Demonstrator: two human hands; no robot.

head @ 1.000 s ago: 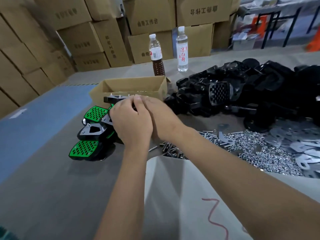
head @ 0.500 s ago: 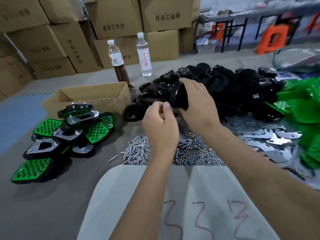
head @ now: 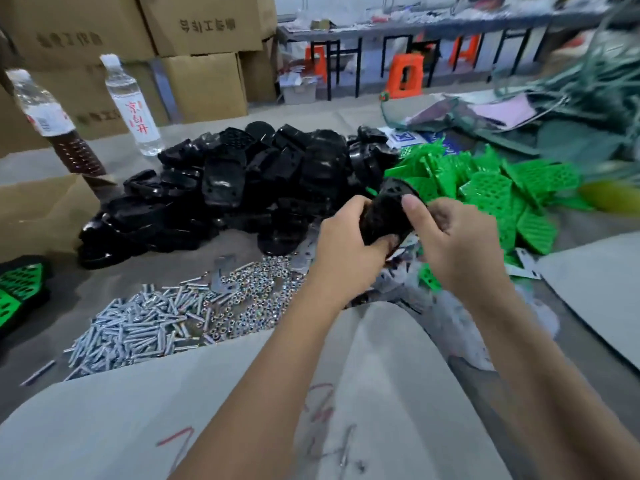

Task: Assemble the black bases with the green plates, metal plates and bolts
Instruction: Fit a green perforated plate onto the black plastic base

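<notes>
While both arms reach forward over the desk (head: 114, 420), a person grips a single black base (head: 384, 216) between two bare hands, lifted clear of the parts spread beneath it. The left hand (head: 346, 244) is closed around the base's near side, its fingers wrapped underneath, and the right hand (head: 457, 244) clamps the other side with the thumb pressed on top. Behind the hands lies a heap of black bases (head: 242, 188), and to its right a loose pile of green plates (head: 502, 192), perforated and overlapping. Nearer the person, bolts (head: 138, 327) lie scattered in a silver drift, with a spread of nuts (head: 249, 303) touching it on the right. A few metal plates (head: 221, 278) rest among the nuts; more show blurred under the hands. At the far left edge, finished green-and-black assemblies (head: 17, 289) sit beside an open cardboard box (head: 41, 209). Two bottles stand behind: a clear water bottle (head: 131, 105) and a bottle of brown liquid (head: 52, 123). Stacked cartons (head: 194, 46) rise at the back.
</notes>
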